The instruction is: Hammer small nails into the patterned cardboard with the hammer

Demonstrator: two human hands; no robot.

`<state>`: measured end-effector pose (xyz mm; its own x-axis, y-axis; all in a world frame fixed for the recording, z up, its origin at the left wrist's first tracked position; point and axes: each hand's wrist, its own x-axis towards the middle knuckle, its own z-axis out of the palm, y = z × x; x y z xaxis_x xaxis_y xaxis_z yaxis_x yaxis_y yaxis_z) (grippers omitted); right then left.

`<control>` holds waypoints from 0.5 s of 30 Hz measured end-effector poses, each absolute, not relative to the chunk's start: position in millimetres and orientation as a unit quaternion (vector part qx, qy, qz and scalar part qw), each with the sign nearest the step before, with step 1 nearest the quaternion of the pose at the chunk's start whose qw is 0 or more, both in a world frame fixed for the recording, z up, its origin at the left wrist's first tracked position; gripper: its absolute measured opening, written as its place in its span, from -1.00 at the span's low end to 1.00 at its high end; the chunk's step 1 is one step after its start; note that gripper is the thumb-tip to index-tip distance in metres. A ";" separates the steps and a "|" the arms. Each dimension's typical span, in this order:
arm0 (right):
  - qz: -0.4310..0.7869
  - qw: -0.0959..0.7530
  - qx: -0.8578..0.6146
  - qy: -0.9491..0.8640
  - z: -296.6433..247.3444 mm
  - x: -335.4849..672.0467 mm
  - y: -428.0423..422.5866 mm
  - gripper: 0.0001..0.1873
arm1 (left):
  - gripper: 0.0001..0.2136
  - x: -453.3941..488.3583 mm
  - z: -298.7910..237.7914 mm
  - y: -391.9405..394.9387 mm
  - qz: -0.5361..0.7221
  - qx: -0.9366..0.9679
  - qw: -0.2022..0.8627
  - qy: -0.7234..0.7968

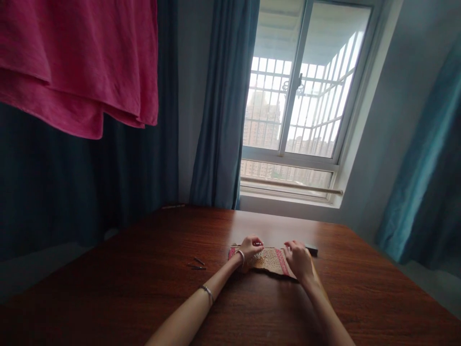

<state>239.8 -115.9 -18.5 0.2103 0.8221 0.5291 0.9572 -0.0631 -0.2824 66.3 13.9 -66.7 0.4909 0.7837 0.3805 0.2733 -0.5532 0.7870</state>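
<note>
A patterned strip of cloth [270, 260], beige with dark specks and pink bands, lies across the table in front of me. My left hand [251, 250] is over its left part, with the fingers curled into a pinch. Small pale spots show at those fingertips; whether they are nails or something held is too small to tell. At the strip's right part is my right hand [299, 260], its fingers bent and drawn together. What these fingers hold, if anything, is hidden. Several thin dark sticks [196, 264] lie left of the strip.
The brown wooden table [144, 288] reaches back to the wall under a barred window [291, 110]. A small black object [311, 251] lies just beyond my right hand. A pink cloth [82, 62] hangs at upper left, before blue curtains [223, 105].
</note>
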 end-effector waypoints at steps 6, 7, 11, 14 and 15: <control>-0.169 0.124 -0.856 -0.473 -19.8 274.7 -151.7 -0.71 | -0.85 66.5 -65.3 12.4 0.383 0.788 0.348 0.333; -0.154 0.108 -0.867 -0.462 -21.4 275.4 -156.9 -0.71 | -0.86 66.4 -64.7 12.0 0.383 0.787 0.347 0.336; -0.099 0.090 -0.888 -0.441 -29.5 270.1 -176.7 -0.65 | -0.86 65.5 -60.6 9.4 0.376 0.783 0.353 0.347; -0.077 0.087 -0.896 -0.428 -40.2 264.9 -194.0 -0.63 | -0.86 64.8 -57.2 6.7 0.371 0.782 0.355 0.353; -0.078 0.083 -0.897 -0.427 -44.3 262.9 -200.8 -0.64 | -0.86 64.7 -56.4 5.8 0.371 0.782 0.355 0.354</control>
